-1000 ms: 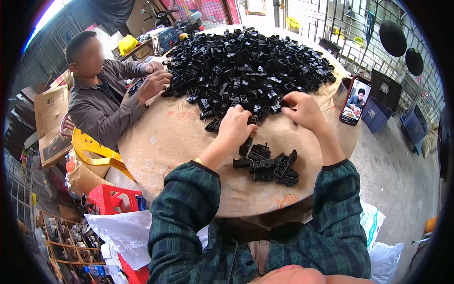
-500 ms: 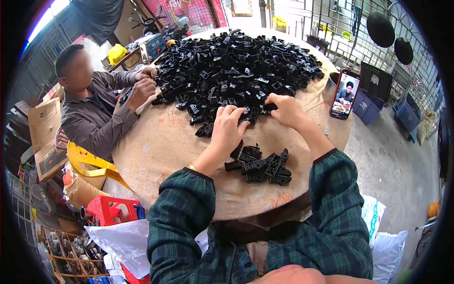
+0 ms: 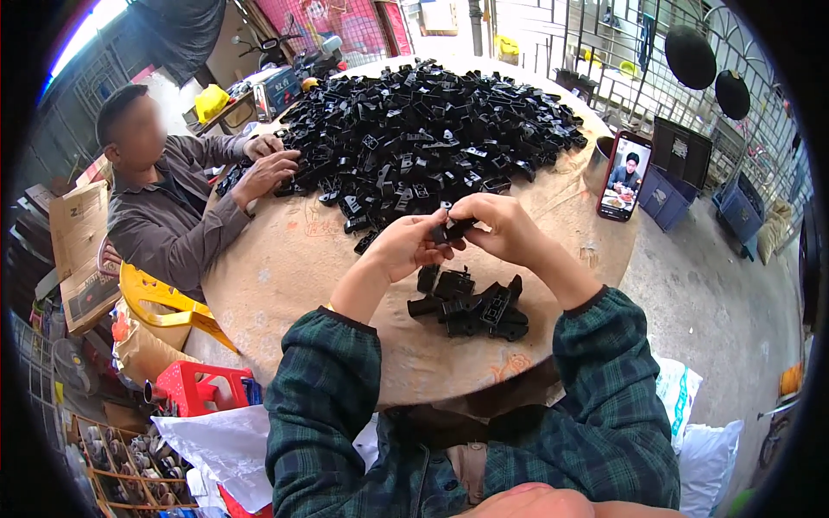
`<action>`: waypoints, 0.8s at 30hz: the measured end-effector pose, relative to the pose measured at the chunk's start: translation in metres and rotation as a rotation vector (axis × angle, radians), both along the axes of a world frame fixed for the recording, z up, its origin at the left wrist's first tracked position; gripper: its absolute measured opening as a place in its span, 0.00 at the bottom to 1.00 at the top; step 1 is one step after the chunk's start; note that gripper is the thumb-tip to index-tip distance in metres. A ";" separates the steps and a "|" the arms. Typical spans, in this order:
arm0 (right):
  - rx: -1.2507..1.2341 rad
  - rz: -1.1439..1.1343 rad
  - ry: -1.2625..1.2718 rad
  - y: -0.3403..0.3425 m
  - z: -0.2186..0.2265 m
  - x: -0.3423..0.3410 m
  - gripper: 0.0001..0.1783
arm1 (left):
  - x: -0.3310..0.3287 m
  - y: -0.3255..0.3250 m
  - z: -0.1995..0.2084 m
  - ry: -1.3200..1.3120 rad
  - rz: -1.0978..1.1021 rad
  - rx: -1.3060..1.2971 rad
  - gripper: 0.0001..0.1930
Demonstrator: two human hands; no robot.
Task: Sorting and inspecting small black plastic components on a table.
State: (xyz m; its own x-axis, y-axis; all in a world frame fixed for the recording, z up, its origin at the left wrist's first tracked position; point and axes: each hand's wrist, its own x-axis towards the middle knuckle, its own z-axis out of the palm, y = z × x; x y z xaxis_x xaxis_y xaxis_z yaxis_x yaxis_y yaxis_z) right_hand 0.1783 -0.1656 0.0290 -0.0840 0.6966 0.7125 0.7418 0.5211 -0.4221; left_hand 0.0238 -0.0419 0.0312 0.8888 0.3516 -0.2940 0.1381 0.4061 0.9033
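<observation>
Between my two hands is a small black plastic part (image 3: 451,231), held just in front of the big heap of black plastic parts (image 3: 432,142). My left hand (image 3: 409,247) has its fingers closed on the part's left side. From the right, my right hand (image 3: 501,226) pinches the same part between thumb and fingers. The part's exact shape is mostly covered by my fingers. Nearer to me, below my hands, lies a small group of black plastic parts (image 3: 475,306) on the cloth-covered round table (image 3: 294,345).
Across the left side, a co-worker (image 3: 173,190) has both hands at the heap's left edge. A phone (image 3: 623,177) stands upright at the table's right edge. A yellow chair (image 3: 164,298) and a red stool (image 3: 200,388) are at the left; blue bins (image 3: 669,197) stand beyond the right edge.
My hands have drawn back from the heap's near edge and come together, now with a black part between them. The co-worker's hands have moved slightly closer to the heap.
</observation>
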 end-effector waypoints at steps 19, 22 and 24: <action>-0.185 -0.089 0.510 0.006 -0.005 -0.003 0.16 | 0.002 -0.010 -0.013 -0.450 0.231 0.106 0.15; -0.110 -0.172 0.339 0.003 0.000 -0.008 0.16 | 0.002 -0.011 -0.014 -0.435 0.247 0.147 0.16; -0.089 -0.207 0.251 0.003 0.000 -0.011 0.16 | 0.003 -0.015 -0.013 -0.421 0.270 0.160 0.16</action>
State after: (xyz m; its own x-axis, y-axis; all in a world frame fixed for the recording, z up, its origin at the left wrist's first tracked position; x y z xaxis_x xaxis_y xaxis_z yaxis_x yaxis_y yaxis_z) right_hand 0.1676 -0.1622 0.0292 0.2360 0.7412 0.6285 0.6953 0.3230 -0.6420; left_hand 0.0269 -0.0568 0.0185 0.7896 0.5962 0.1454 -0.3408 0.2289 0.9118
